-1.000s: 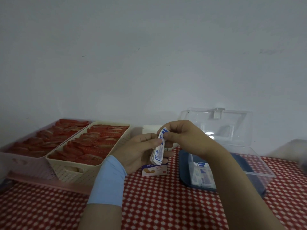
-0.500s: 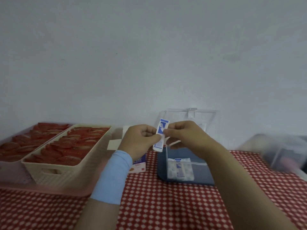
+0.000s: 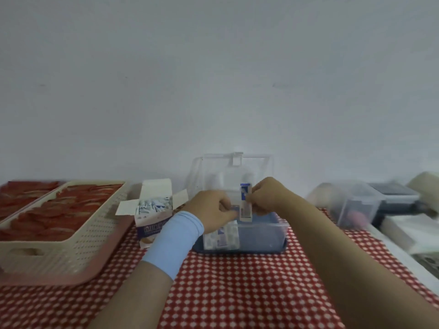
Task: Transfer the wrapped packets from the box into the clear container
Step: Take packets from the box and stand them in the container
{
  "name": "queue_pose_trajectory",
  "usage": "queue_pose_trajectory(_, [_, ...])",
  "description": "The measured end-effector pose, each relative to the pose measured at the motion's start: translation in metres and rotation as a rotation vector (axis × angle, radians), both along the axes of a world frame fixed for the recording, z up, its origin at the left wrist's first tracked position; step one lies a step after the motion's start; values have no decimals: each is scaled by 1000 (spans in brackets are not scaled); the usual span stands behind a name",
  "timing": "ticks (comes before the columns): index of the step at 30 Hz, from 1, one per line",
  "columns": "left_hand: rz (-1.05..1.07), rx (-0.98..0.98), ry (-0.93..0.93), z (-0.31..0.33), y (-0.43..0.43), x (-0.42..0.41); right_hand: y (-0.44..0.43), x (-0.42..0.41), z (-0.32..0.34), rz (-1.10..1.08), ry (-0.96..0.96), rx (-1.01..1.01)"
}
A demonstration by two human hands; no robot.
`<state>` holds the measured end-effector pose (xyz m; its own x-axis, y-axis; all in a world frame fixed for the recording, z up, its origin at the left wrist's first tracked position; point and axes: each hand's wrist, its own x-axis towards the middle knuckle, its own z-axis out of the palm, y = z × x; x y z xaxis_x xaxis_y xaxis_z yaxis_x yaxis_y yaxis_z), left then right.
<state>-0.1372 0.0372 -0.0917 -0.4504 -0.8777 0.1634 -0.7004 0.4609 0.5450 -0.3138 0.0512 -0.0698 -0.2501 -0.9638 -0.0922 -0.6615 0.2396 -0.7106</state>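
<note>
Looks like a home sorting corner: a table under a red-and-white checked tablecloth (image 3: 237, 293) runs up to a bare white wall (image 3: 213, 79). There's a cream perforated basket (image 3: 78, 245) packed with red sachets (image 3: 66, 210), a clear container (image 3: 261, 236), and blurred plastic storage bins (image 3: 351, 210) off right.

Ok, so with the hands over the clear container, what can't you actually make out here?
All in the head view:
- Print on the packet pinched by the right hand: too small, blurred.
- Whether the left hand also pinches it: curled fingers hide the contact.
- How many remain in the box: only tops show.
- The stack in the clear container: left hand covers part.
- The bins at the right edge: motion blur.
</note>
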Motion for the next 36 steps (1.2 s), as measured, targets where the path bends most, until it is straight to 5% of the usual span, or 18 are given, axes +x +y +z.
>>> queue_pose_trajectory(3, [-175,55,-230,-2,1,-7,-5,0,-9,37,293,160])
queue_pose_trajectory(8, [-238,16,-660,-12,-7,-14,-10,3,-14,162,485,345])
queue_pose_trajectory(12, [-223,-29,-770,-14,-6,-18,-18,9,-20,148,449,485])
queue_pose_trajectory(30, [-213,-44,-718,-16,-1,-16,-24,6,-22,71,366,488])
queue_pose_trajectory(36, [-231,-26,-362,10,-2,11,-23,14,13,-50,153,327])
